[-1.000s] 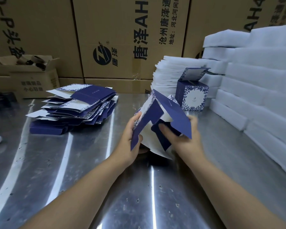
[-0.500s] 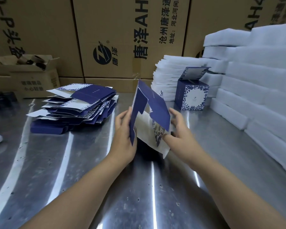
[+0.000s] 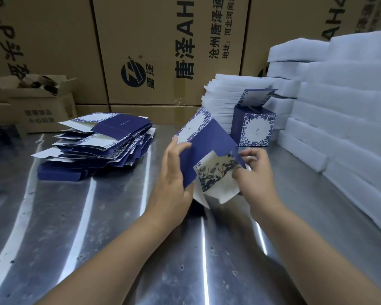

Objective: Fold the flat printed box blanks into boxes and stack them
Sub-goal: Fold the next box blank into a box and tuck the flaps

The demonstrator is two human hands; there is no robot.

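Note:
A navy and white floral box blank (image 3: 209, 148) is held tilted above the steel table (image 3: 97, 227), partly opened into shape. My left hand (image 3: 174, 179) grips its left navy panel, fingers over the face and thumb beneath. My right hand (image 3: 253, 172) pinches a floral bottom flap at the blank's lower right. A messy pile of flat blanks (image 3: 101, 144) lies at the left. One folded box (image 3: 254, 126) stands at the back right with its lid flap up.
Large brown cartons (image 3: 163, 51) form a wall behind the table. White foam sheets (image 3: 350, 111) are stacked high along the right side, with a lower stack (image 3: 222, 95) behind the folded box. A small open carton (image 3: 33, 102) sits at the far left.
The blank has turned from edge-on to showing its navy side, and its body has opened out. My right hand has shifted from the blank's right edge to the lower floral flap.

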